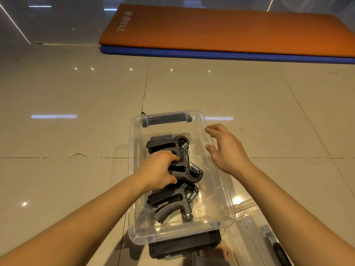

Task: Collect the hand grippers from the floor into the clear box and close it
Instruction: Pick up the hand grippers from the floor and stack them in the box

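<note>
A clear plastic box (pixel 222 214) stands open on the tiled floor below me, with dark latches at its far and near ends. Three black hand grippers with metal springs lie inside: one at the far end (pixel 169 144), one in the middle (pixel 189 172), one at the near end (pixel 172 203). My left hand (pixel 159 171) is inside the box with its fingers closed around the handles of the middle gripper. My right hand (pixel 224 148) hovers over the box's right rim, fingers spread and holding nothing.
The clear lid (pixel 249 227) lies flat on the floor to the right of the box. An orange mat (pixel 221 29) on a blue mat (pixel 211 54) lies further off. A dark latch part (pixel 278 250) shows at the lower right.
</note>
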A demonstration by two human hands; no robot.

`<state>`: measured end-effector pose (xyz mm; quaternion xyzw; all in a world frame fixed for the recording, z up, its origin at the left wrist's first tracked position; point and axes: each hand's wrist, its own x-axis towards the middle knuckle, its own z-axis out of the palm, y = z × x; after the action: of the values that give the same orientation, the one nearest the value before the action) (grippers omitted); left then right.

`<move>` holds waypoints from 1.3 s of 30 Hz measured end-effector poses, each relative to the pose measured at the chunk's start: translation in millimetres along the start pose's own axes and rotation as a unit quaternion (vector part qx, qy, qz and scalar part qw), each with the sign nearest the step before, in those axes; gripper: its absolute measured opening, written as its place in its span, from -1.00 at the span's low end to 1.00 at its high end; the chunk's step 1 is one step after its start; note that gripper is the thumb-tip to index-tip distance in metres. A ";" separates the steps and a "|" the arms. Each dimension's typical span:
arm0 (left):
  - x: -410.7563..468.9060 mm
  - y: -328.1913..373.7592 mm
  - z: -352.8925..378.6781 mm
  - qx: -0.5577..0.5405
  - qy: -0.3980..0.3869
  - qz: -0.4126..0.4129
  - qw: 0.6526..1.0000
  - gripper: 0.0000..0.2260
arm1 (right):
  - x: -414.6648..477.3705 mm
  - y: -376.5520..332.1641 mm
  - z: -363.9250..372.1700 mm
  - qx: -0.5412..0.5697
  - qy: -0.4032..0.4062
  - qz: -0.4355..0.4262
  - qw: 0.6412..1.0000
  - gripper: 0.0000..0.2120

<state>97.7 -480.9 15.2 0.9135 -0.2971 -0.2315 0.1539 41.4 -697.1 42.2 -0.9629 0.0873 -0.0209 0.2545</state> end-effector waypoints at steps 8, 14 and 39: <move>24.6 -9.3 21.1 0.090 0.009 -0.027 0.996 -0.32 | -2.2 13.1 6.1 0.002 0.007 -0.008 1.000 -0.53; 22.7 -13.1 29.4 0.132 0.022 -0.030 0.991 -0.35 | -3.3 17.4 6.8 0.018 0.006 -0.008 1.000 -0.55; -94.8 0.2 -104.8 0.056 0.160 -0.072 0.983 -0.54 | -1.7 -74.0 -27.9 -0.013 0.009 -0.063 0.998 -0.45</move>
<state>83.6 -407.8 135.4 0.9649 -0.2147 -0.0759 0.1310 49.0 -647.2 103.0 -0.9694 0.0289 -0.0443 0.2396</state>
